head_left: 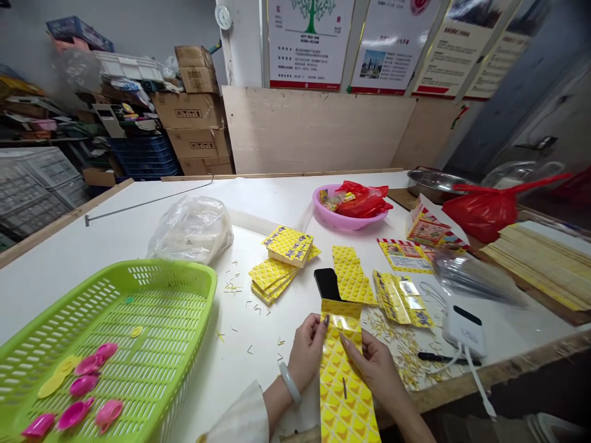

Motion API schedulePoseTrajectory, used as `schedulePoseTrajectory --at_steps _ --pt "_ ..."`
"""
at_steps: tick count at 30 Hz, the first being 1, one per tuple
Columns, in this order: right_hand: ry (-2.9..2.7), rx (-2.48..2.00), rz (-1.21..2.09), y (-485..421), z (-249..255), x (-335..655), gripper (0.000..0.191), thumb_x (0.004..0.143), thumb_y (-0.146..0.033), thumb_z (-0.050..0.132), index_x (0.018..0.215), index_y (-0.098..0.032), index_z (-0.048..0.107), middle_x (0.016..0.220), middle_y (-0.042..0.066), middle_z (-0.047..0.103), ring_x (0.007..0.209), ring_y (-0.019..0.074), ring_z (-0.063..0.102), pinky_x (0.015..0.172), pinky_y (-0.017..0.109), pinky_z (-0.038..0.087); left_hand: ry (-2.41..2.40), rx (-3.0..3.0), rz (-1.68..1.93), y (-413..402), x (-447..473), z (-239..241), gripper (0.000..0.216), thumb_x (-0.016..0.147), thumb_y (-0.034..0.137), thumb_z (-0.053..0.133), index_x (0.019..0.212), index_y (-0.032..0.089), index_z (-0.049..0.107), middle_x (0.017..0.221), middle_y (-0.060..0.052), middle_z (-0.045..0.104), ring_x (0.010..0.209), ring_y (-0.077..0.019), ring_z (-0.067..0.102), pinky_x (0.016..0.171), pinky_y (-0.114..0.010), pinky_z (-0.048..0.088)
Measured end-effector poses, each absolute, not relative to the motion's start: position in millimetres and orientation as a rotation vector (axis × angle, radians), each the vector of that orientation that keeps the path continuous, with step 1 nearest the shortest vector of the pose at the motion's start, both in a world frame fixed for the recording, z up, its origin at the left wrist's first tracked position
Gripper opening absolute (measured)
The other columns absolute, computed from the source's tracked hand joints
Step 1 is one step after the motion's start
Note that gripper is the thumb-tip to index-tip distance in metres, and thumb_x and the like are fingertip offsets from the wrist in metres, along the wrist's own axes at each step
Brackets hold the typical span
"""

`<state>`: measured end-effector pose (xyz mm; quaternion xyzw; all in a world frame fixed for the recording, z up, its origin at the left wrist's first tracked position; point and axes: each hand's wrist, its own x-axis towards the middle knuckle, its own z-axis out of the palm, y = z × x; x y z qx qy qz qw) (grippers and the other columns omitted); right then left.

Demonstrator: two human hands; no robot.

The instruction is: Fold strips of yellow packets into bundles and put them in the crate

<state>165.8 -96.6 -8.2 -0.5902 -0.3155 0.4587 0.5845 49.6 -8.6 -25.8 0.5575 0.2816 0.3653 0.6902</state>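
Both my hands hold one long yellow printed card strip (344, 363) near its upper end, above the table's front edge. My left hand (308, 344) pinches the strip's left edge, thumb on top. On the right edge, my right hand (376, 363) grips it with the thumb lying across the face. A short dark slot shows lower down the strip. Just beyond its top end lie a black phone (327, 284) and a yellow sheet with stepped edges (351, 274). Stacks of yellow cards (289, 245) sit farther back to the left.
A green basket (184, 271) with pink and yellow toy pieces stands at left, a clear plastic bag (191, 231) behind it. Paper scraps (401, 351), a white power bank (464, 332) and a pen (447, 358) lie at right. A pink basin (348, 220) holds red plastic.
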Motion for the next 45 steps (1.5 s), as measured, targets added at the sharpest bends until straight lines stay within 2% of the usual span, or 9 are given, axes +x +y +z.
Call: schedulePoseTrajectory --at_steps 5,11,18,22,25,30,35,40,45 --pt "-0.708 -1.513 0.925 -97.3 -6.6 163.1 0.034 0.067 -0.050 0.075 0.071 -0.019 0.061 0.065 0.003 0.067 0.062 0.0211 0.063 0.058 0.031 0.051 0.666 1.361 0.869 -13.3 48.2 -26.3 0.035 0.090 0.050 0.046 0.083 0.017 0.056 0.067 0.002 0.052 0.060 -0.0107 0.044 0.055 -0.022 0.034" --pt "-0.468 -1.081 1.259 -101.4 4.3 165.6 0.048 0.077 -0.062 0.060 0.095 -0.018 0.067 0.087 0.010 0.072 0.086 0.0267 0.066 0.077 0.039 0.052 0.558 1.148 0.789 -9.9 52.3 -17.6 0.041 0.085 0.052 0.054 0.095 0.013 0.066 0.077 -0.003 0.064 0.068 -0.0136 0.053 0.062 -0.023 0.041" --pt "-0.314 -0.951 1.467 -102.5 -16.8 144.5 0.040 0.064 -0.052 0.073 0.080 -0.016 0.068 0.078 0.010 0.071 0.084 0.0285 0.065 0.079 0.042 0.050 0.464 1.211 0.530 -10.1 46.8 -15.8 0.041 0.085 0.049 0.057 0.102 0.015 0.070 0.076 -0.003 0.067 0.067 -0.0127 0.053 0.061 -0.022 0.041" --pt "-0.449 -1.163 1.147 -105.7 -17.6 165.5 0.035 0.072 -0.053 0.068 0.075 -0.019 0.061 0.058 0.000 0.059 0.054 0.0154 0.056 0.059 0.030 0.047 0.468 1.227 0.517 -4.9 45.1 -18.3 0.045 0.084 0.050 0.057 0.110 0.015 0.067 0.075 -0.002 0.063 0.070 -0.0136 0.054 0.065 -0.023 0.044" --pt "-0.564 -1.498 0.721 -114.2 -13.3 206.1 0.045 0.074 -0.063 0.061 0.063 -0.021 0.051 0.048 -0.007 0.041 0.042 0.0094 0.036 0.045 0.024 0.036 0.594 1.194 0.705 1.5 42.4 -19.3 0.062 0.084 0.052 0.056 0.135 0.018 0.046 0.060 0.006 0.045 0.054 -0.0084 0.041 0.054 -0.019 0.038" --pt "-0.768 -1.787 0.185 -119.0 -5.9 237.7 0.035 0.070 -0.053 0.071 0.080 -0.020 0.062 0.081 0.004 0.061 0.082 0.0199 0.054 0.077 0.033 0.045 0.779 1.315 0.996 9.8 36.9 -25.0 0.069 0.089 0.048 0.051 0.147 0.022 0.023 0.061 0.008 0.027 0.054 -0.0087 0.027 0.051 -0.018 0.029" --pt "-0.877 -1.331 0.877 -92.4 0.1 188.7 0.061 0.078 -0.039 0.069 0.133 -0.031 0.043 0.111 0.004 0.062 0.085 0.0157 0.062 0.081 0.034 0.049 0.708 1.440 0.902 12.6 35.0 -28.9 0.063 0.090 0.047 0.049 0.144 0.022 0.031 0.065 0.006 0.036 0.058 -0.0096 0.034 0.055 -0.020 0.034" --pt "-0.762 -1.098 1.184 -71.1 3.0 170.4 0.056 0.067 -0.034 0.080 0.118 -0.023 0.057 0.091 0.002 0.068 0.082 0.0168 0.066 0.081 0.034 0.049 0.658 1.456 0.875 16.2 28.5 -22.1 0.069 0.087 0.047 0.055 0.146 0.022 0.028 0.063 0.007 0.037 0.057 -0.0098 0.038 0.056 -0.020 0.037" --pt "-0.631 -1.248 1.008 -68.7 -11.7 172.3 0.039 0.065 -0.044 0.080 0.088 -0.018 0.062 0.053 -0.007 0.056 0.049 0.0084 0.050 0.053 0.022 0.040 0.653 1.595 0.860 18.7 25.7 -25.4 0.064 0.086 0.046 0.056 0.142 0.023 0.035 0.062 0.007 0.040 0.056 -0.0098 0.040 0.058 -0.020 0.038"
